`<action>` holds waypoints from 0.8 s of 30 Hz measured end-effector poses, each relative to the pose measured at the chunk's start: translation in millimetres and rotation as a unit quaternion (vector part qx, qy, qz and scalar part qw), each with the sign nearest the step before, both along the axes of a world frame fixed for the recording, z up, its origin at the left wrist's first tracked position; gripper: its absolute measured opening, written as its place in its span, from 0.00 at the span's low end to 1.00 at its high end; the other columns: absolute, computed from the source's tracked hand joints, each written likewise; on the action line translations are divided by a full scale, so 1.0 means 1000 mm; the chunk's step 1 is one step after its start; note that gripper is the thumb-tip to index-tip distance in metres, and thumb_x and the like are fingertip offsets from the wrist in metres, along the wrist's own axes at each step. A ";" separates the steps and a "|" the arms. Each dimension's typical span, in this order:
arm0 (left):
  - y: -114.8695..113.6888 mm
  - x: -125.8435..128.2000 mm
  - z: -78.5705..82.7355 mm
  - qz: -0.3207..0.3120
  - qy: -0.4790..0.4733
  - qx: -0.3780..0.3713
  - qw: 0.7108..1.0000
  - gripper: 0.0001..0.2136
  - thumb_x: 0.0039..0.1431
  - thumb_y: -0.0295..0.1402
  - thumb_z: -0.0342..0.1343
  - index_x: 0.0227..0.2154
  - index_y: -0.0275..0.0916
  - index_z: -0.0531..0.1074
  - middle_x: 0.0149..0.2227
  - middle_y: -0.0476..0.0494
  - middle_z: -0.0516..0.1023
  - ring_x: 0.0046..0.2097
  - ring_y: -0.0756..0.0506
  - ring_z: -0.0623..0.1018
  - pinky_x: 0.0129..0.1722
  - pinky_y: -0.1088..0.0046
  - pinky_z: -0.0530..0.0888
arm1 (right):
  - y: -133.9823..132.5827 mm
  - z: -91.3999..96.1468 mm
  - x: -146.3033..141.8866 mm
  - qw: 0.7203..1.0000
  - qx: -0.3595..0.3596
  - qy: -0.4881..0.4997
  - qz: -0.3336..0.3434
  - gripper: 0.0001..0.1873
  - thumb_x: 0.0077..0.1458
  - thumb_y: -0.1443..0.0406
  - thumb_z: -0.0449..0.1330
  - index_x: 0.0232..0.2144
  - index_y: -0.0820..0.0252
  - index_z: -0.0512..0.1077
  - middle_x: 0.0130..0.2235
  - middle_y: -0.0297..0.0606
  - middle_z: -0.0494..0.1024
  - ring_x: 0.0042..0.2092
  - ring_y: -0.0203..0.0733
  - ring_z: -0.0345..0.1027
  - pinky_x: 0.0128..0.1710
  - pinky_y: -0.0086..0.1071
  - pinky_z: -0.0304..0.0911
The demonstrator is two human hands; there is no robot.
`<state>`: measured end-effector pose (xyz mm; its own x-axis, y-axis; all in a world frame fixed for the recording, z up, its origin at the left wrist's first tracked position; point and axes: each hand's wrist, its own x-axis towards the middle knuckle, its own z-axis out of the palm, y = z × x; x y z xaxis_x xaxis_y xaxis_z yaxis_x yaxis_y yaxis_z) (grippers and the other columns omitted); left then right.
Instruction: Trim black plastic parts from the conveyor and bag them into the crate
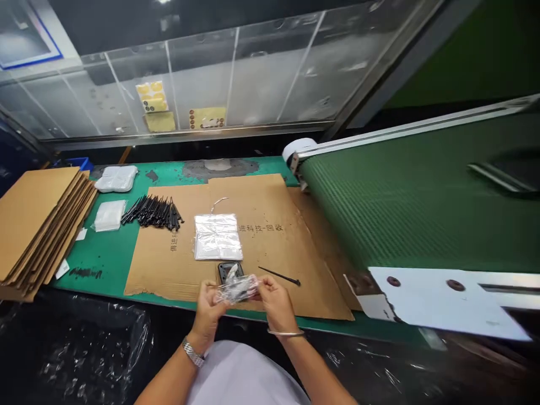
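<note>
Between my left hand (210, 306) and my right hand (274, 301) is a small clear plastic bag (238, 289), pinched at both ends. Something pale and dark shows inside it, too blurred to name. Just beyond, partly covered by the bag, a small black device (228, 271) lies on the cardboard sheet (169, 270). A flat stack of clear plastic bags (217, 236) sits behind that. One black stick-like piece with a small head (279, 275) lies to the right of my right hand. A heap of similar black pieces (154, 212) rests at the back left.
Stacked cardboard sheets (40, 216) stand at the left, beside two white packs (117, 178) on the green table (101, 256). A green conveyor belt (405, 214) slopes up on the right. A black plastic-lined bin (88, 349) is below the table's left edge.
</note>
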<state>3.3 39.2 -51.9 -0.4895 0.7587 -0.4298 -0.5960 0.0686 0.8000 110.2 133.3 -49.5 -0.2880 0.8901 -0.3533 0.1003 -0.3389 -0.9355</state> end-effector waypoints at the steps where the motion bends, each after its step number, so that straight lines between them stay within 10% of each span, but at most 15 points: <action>1: -0.001 0.002 -0.003 -0.017 0.046 -0.019 0.999 0.18 0.37 0.32 0.62 0.31 0.39 0.60 0.18 0.60 0.57 0.21 0.56 0.60 0.23 0.80 0.60 | -0.001 0.000 -0.003 0.999 -0.028 0.022 -0.003 0.21 0.37 0.49 0.59 0.19 0.57 0.57 0.17 0.29 0.62 0.19 0.32 0.54 0.17 0.25 0.52; 8: -0.007 -0.013 -0.021 0.103 0.248 -0.152 0.951 0.20 0.48 0.32 0.53 0.46 0.38 0.62 0.34 0.43 0.69 0.38 0.45 0.69 0.39 0.67 0.65 | -0.026 -0.009 -0.022 0.968 0.110 -0.082 0.212 0.20 0.44 0.48 0.55 0.23 0.58 0.62 0.14 0.26 0.55 0.17 0.30 0.46 0.16 0.25 0.44; 12: -0.024 -0.020 -0.024 -0.071 0.504 -0.103 0.855 0.17 0.47 0.26 0.50 0.42 0.44 0.72 0.35 0.40 0.72 0.40 0.42 0.69 0.44 0.64 0.63 | -0.025 -0.013 -0.024 0.891 0.186 -0.108 0.400 0.18 0.46 0.49 0.54 0.23 0.58 0.67 0.18 0.31 0.64 0.20 0.34 0.55 0.20 0.27 0.53; 19: -0.030 -0.061 -0.044 0.082 0.443 -0.254 0.856 0.18 0.46 0.19 0.43 0.35 0.39 0.74 0.33 0.41 0.75 0.37 0.45 0.73 0.38 0.71 0.68 | 0.011 -0.058 -0.022 0.900 0.209 -0.330 0.194 0.36 0.38 0.43 0.50 0.40 0.67 0.63 0.36 0.53 0.69 0.41 0.57 0.64 0.38 0.46 0.61; 22: -0.029 -0.076 -0.042 0.102 0.434 -0.278 0.851 0.15 0.48 0.21 0.44 0.34 0.36 0.73 0.34 0.39 0.75 0.38 0.44 0.73 0.39 0.69 0.68 | 0.010 -0.080 -0.022 0.862 0.179 -0.419 0.221 0.34 0.34 0.43 0.52 0.33 0.67 0.66 0.33 0.55 0.68 0.41 0.62 0.62 0.39 0.50 0.58; 24: -0.027 -0.081 -0.039 0.098 0.431 -0.283 0.851 0.13 0.49 0.24 0.45 0.34 0.35 0.73 0.34 0.38 0.75 0.38 0.44 0.73 0.40 0.68 0.68 | 0.004 -0.086 -0.020 0.893 0.116 -0.370 0.231 0.28 0.34 0.44 0.53 0.26 0.62 0.67 0.29 0.49 0.68 0.37 0.58 0.63 0.38 0.48 0.58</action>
